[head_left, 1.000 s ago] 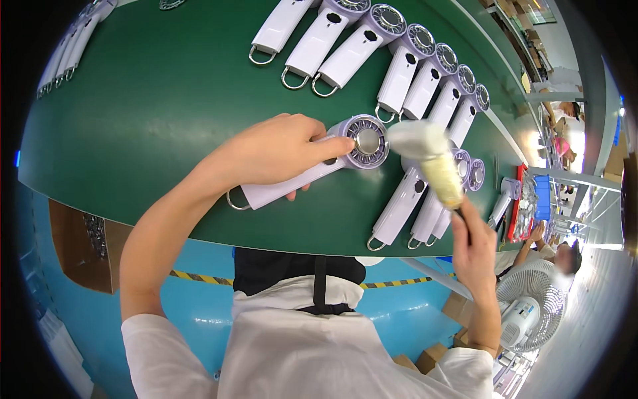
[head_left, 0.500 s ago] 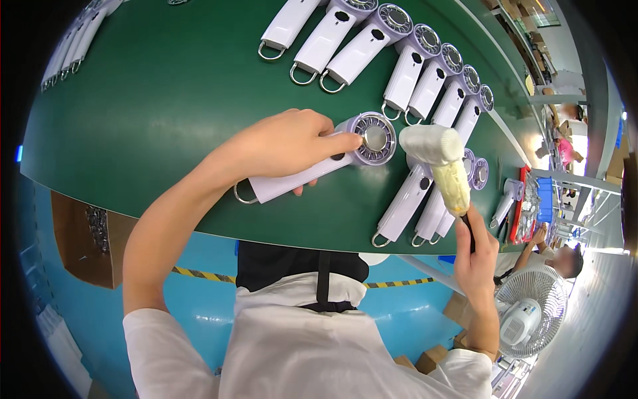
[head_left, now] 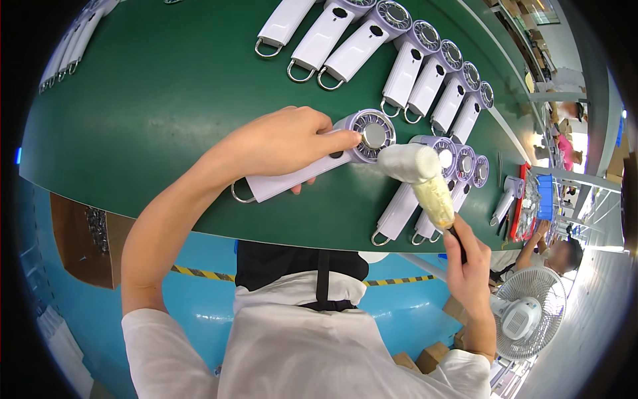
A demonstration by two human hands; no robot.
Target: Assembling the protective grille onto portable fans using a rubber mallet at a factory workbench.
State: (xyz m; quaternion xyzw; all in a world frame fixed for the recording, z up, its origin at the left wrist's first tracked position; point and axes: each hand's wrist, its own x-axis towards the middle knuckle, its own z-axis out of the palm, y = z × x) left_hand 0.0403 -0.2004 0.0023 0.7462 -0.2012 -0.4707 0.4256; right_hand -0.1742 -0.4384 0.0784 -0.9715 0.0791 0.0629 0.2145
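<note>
My left hand (head_left: 299,143) is closed around a white and lavender handheld fan (head_left: 286,179) lying on the green tabletop (head_left: 153,120). Its thumb rests at the edge of the fan's round head, and a metal loop sticks out at the handle's lower end. In my right hand (head_left: 468,259) is a mallet (head_left: 432,183) with a black grip, its pale head and neck wrapped in white and yellowish covering. The mallet head hangs just right of the held fan's head, in front of several more handheld fans (head_left: 397,213) that it partly hides.
A row of similar fans (head_left: 402,73) runs along the far side, with others (head_left: 80,40) at the far left. To the right are a red tray (head_left: 526,206), a blue bin (head_left: 545,199), a standing fan (head_left: 528,316) and another person (head_left: 565,256). A cardboard box (head_left: 83,243) stands below left.
My right hand has swung the mallet left and slightly down, toward the head of the held fan. My left hand and the fan it holds have barely shifted.
</note>
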